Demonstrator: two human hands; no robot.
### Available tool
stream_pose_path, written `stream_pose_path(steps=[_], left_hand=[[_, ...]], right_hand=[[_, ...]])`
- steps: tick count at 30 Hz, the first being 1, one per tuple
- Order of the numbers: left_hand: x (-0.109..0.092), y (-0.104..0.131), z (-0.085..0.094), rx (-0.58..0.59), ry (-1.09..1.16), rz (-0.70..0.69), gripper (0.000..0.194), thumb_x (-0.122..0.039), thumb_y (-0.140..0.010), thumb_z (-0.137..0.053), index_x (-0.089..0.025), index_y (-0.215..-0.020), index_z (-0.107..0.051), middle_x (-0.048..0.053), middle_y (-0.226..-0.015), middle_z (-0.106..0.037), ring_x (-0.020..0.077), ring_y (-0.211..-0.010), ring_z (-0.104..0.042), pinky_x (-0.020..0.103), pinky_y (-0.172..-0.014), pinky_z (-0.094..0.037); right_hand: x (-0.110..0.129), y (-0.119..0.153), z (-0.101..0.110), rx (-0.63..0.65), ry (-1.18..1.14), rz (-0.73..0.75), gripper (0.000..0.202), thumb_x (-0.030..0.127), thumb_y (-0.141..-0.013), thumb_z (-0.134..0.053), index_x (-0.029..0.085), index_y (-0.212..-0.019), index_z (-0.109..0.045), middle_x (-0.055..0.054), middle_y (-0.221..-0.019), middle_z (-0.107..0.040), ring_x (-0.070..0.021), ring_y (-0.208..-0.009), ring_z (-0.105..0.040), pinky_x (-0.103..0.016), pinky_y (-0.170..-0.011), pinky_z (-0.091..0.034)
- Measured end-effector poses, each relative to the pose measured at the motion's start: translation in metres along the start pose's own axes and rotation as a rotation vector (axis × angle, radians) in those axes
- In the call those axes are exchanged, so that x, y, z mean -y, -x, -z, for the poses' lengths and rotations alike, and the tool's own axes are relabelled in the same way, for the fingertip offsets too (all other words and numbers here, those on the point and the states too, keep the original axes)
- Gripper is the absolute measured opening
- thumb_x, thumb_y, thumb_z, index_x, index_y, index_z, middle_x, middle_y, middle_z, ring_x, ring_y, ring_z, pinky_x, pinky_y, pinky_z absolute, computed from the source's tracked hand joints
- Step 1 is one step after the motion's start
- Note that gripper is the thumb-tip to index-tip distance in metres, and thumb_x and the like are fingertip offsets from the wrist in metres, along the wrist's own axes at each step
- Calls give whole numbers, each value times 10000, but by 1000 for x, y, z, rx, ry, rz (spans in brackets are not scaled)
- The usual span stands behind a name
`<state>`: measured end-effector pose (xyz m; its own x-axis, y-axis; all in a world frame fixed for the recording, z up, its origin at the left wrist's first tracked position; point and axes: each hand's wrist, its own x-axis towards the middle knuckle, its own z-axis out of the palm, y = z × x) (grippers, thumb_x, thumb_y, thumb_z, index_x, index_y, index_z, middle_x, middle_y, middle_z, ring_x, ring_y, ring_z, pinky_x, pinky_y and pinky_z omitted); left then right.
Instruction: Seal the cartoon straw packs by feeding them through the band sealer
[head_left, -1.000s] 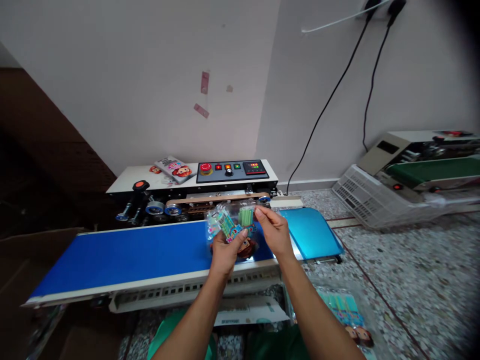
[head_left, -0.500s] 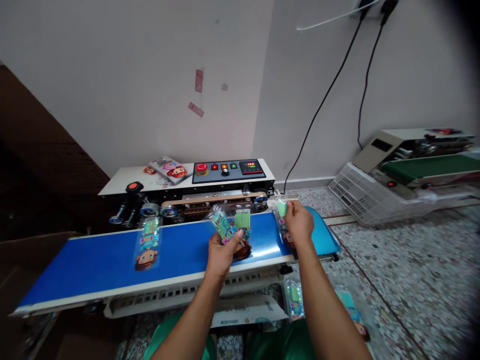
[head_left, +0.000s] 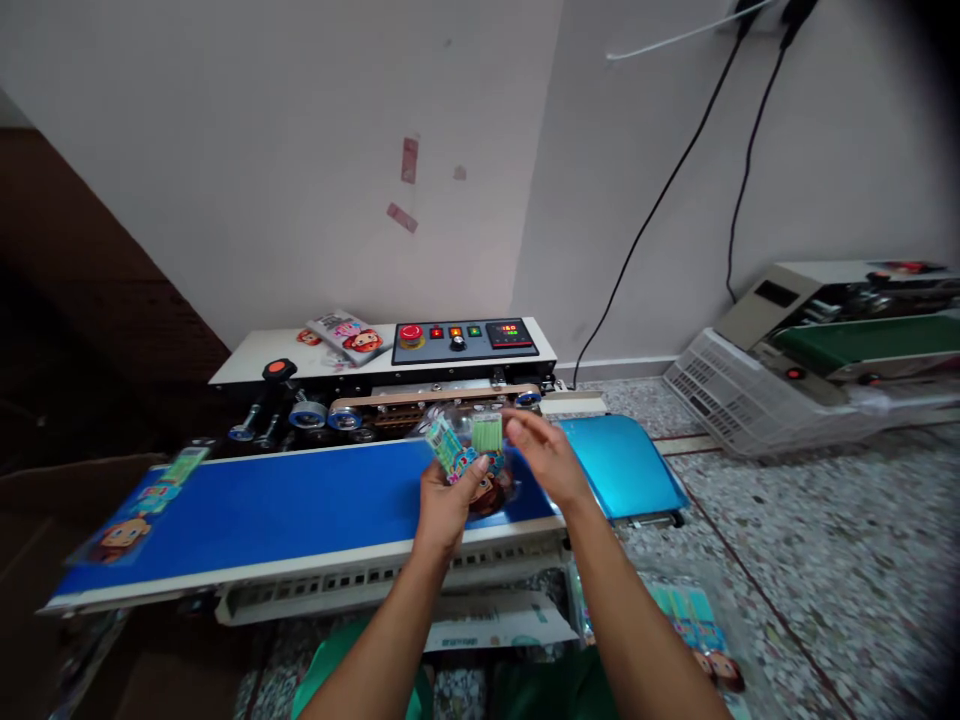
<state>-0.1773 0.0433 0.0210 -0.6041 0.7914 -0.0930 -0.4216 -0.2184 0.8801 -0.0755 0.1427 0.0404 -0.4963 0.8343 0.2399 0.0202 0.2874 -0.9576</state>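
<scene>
My left hand (head_left: 448,505) is closed around clear plastic packets (head_left: 486,436) with green sticks inside and a cartoon face printed near the bottom. They are fanned out over the blue conveyor belt (head_left: 292,510). Close against the right edge of these packets is my right hand (head_left: 546,455), its fingers stretched forward and a little apart; no packet shows in its grasp. Another such packet (head_left: 142,510) lies slanted at the belt's left end. Behind the belt stands the band sealing machine (head_left: 337,380), with a lit display and a red button.
More packets (head_left: 694,625) lie low on the right, beside my forearm. A grey packet (head_left: 349,337) rests on top of the machine. At the far right a second machine with a green belt (head_left: 862,340) stands on a white plastic crate (head_left: 720,390). Black cables (head_left: 660,200) hang down the wall.
My right hand has moved left from the belt's right part, where it held a packet, and has opened. The packet on the left has travelled to the belt's left end.
</scene>
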Motion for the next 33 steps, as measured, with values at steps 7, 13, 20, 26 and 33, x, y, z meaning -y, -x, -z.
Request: stream_pose_path(steps=[7, 13, 20, 26, 33], left_hand=[[-6, 2, -3, 28, -1, 64, 398, -311, -637, -777, -147, -983, -667, 84, -914, -731, 193, -746, -695, 286, -658, -538], [-8, 2, -1, 64, -62, 133, 475, -365, -622, -779, -133, -1003, -616, 102, -860, -724, 207, -660, -691, 307, -564, -547], [-3, 5, -1, 114, -150, 191, 435, -390, -639, -764, -110, -937, -614, 97, -724, -710, 168, -518, -636, 268, -472, -499], [-6, 3, -2, 47, -150, 130, 389, -307, -562, -816, -121, -859, -648, 26, -688, -693, 132, -562, -620, 237, -561, -490], [-6, 0, -2, 55, -221, 37, 379, -292, -601, -796, -114, -910, -667, 38, -781, -722, 152, -651, -641, 233, -614, -487]], right_hand=[[9, 2, 18, -442, 45, 111, 315, 462, -864, -475, 192, -918, -627, 1, -773, -618, -126, -672, -534, -240, -627, -421], [-21, -9, 73, -487, 838, -111, 360, 387, -889, -396, 147, -975, -650, -72, -749, -660, -188, -670, -564, -276, -616, -353], [-38, -22, 53, -344, 1012, -298, 346, 294, -906, -383, 100, -1127, -567, -140, -818, -681, -235, -753, -615, -297, -655, -364], [-20, -16, 25, -275, 562, -40, 388, 398, -873, -465, 127, -1126, -580, -142, -1022, -654, -230, -930, -597, -338, -807, -436], [8, 8, -3, 180, -108, -64, 309, 464, -809, -577, 208, -945, -687, -20, -891, -687, -162, -832, -610, -287, -763, -475]])
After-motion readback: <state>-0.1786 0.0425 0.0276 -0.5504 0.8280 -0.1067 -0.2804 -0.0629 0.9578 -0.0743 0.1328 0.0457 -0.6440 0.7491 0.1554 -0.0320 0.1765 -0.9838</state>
